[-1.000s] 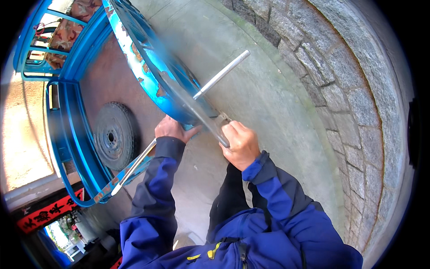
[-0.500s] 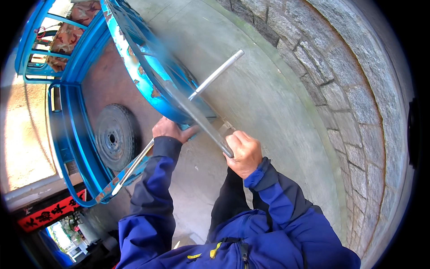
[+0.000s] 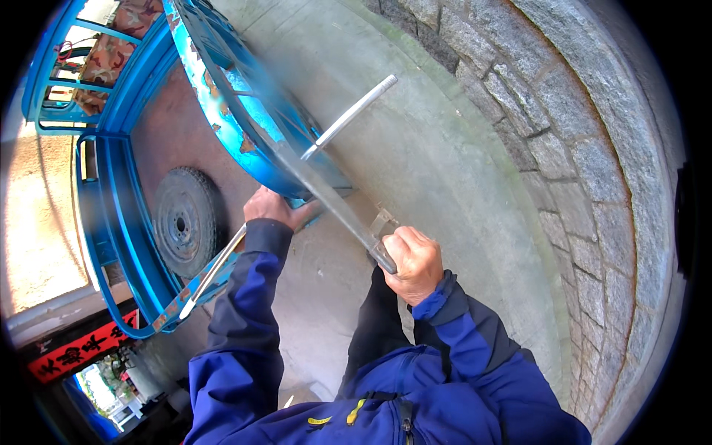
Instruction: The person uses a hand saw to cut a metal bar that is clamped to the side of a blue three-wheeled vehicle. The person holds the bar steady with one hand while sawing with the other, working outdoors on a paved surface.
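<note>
My right hand is closed round the lower end of a long grey metal bar. The bar slants up and away along the outside of a blue side panel with chipped, rusty paint. A pale metal rod juts out to the right beyond the bar. At the near corner of the blue cargo bed, my left hand grips the panel's edge, its thumb pointing right and some fingers hidden. A small metal latch-like piece shows just above my right hand.
A spare wheel lies in the bed. Another pale rod slants beside my left forearm. A stone wall curves along the right, past the concrete floor. A red banner hangs at lower left.
My right hand and the bar's end have shifted slightly right and nearer to me. My left hand stays on the panel's edge. The whole view has drifted a little.
</note>
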The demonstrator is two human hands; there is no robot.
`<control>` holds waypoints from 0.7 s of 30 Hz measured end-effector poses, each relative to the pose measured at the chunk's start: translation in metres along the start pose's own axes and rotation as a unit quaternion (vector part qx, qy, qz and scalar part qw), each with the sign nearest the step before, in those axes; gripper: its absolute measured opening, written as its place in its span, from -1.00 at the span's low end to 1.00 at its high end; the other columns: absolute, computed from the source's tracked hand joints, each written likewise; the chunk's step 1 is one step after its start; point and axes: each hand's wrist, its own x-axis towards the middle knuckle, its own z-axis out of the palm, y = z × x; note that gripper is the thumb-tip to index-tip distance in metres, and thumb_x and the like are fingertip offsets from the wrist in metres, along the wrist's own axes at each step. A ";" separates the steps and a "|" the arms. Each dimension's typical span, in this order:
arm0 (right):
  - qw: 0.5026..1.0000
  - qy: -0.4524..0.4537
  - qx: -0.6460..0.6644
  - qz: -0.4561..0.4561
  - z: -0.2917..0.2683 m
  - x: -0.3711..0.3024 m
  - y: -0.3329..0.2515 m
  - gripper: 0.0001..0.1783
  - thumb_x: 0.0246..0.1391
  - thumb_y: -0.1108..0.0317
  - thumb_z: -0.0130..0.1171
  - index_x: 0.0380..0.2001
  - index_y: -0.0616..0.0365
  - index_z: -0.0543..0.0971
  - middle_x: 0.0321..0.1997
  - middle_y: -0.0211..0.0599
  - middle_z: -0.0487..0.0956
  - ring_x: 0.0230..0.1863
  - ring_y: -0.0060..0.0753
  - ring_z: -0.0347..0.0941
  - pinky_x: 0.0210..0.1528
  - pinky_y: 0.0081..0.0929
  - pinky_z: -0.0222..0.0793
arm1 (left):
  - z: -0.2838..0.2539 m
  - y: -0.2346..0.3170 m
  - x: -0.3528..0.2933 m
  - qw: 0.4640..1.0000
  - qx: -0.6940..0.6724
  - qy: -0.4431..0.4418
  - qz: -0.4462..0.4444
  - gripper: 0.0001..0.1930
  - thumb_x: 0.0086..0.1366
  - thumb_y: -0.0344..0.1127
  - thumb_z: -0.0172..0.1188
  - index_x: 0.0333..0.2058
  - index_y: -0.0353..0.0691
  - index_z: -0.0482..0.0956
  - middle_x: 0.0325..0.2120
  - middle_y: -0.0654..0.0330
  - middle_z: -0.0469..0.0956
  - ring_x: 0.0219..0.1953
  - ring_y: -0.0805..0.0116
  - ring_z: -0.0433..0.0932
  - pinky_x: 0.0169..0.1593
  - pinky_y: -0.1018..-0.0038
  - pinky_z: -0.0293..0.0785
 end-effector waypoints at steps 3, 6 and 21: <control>1.000 0.007 0.005 -0.001 -0.003 -0.002 -0.001 -0.60 -0.41 0.59 0.34 -0.37 0.15 0.48 -0.40 -0.20 0.44 -0.35 -0.02 0.49 -0.36 -0.15 0.41 | 0.005 -0.004 -0.005 1.000 0.009 0.018 0.013 -0.26 -0.05 0.31 0.52 0.02 -0.04 0.65 -0.18 0.05 0.71 -0.12 -0.02 0.69 -0.09 0.12 0.62; 1.000 0.003 0.004 0.012 -0.008 -0.008 -0.006 -0.70 -0.24 0.61 0.37 -0.37 0.18 0.52 -0.44 -0.16 0.46 -0.41 0.03 0.49 -0.40 -0.13 0.43 | 0.007 -0.004 -0.004 1.000 -0.003 0.020 0.022 -0.25 -0.04 0.31 0.52 0.03 -0.03 0.64 -0.16 0.07 0.71 -0.12 -0.02 0.70 -0.08 0.12 0.63; 1.000 -0.020 -0.018 0.007 0.027 0.044 -0.002 -0.53 -0.39 0.51 0.42 -0.32 0.10 0.44 -0.32 -0.20 0.48 -0.24 -0.02 0.53 -0.24 -0.14 0.51 | 0.007 -0.003 0.001 1.000 -0.009 0.004 0.012 -0.24 -0.06 0.29 0.54 0.02 -0.10 0.64 -0.16 0.02 0.70 -0.12 -0.04 0.69 -0.08 0.12 0.62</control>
